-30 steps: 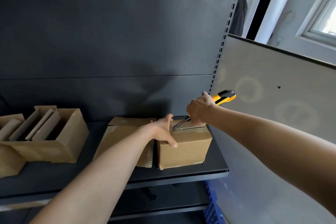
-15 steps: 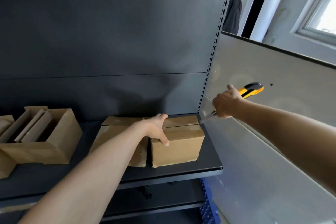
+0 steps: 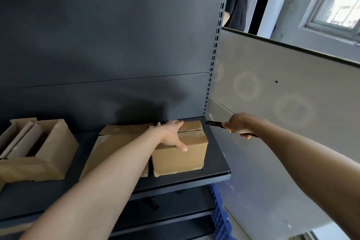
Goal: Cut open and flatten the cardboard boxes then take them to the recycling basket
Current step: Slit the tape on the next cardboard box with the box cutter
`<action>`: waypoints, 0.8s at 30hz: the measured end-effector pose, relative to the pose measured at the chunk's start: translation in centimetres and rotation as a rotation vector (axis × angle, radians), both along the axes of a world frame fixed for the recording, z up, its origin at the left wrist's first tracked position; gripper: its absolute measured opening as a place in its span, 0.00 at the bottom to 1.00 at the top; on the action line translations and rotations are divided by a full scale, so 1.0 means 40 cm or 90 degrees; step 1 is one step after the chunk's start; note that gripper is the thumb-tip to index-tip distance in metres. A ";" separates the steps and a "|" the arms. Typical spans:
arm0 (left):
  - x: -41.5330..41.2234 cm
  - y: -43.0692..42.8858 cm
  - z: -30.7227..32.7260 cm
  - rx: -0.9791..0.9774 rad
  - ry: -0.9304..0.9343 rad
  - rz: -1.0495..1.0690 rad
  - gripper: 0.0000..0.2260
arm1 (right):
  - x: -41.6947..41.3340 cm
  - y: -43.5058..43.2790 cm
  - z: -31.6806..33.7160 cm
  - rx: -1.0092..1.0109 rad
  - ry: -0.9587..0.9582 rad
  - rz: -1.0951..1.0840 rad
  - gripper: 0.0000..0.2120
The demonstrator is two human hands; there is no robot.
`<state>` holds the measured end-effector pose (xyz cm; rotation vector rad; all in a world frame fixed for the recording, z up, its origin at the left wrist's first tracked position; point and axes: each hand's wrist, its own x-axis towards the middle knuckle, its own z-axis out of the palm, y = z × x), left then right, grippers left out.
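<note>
**Nothing legible here**

I can read no word, number or brand mark. The cardboard box (image 3: 179, 159) under my left hand (image 3: 171, 133) shows plain brown faces, and the knife (image 3: 215, 123) gripped in my right hand (image 3: 241, 125) is too dark to show any print.

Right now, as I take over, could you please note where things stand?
Left hand lies flat on the closed box at the right end of the shelf. Right hand grips the knife, its blade off the box, to the right.
Done: I cannot tell whether the top seam is cut. An open box stands at the left.
Left: open and flatten the boxes, carry them to the recycling basket, not in view.
</note>
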<state>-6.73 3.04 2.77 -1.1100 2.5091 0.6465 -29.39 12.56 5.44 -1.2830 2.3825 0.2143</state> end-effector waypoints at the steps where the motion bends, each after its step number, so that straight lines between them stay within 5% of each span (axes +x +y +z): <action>1: -0.001 0.002 0.003 0.007 0.006 0.008 0.47 | -0.003 0.003 -0.016 -0.011 -0.038 -0.015 0.21; 24: -0.001 -0.012 -0.004 0.030 0.039 0.062 0.48 | -0.004 0.041 -0.090 -0.084 -0.317 -0.042 0.22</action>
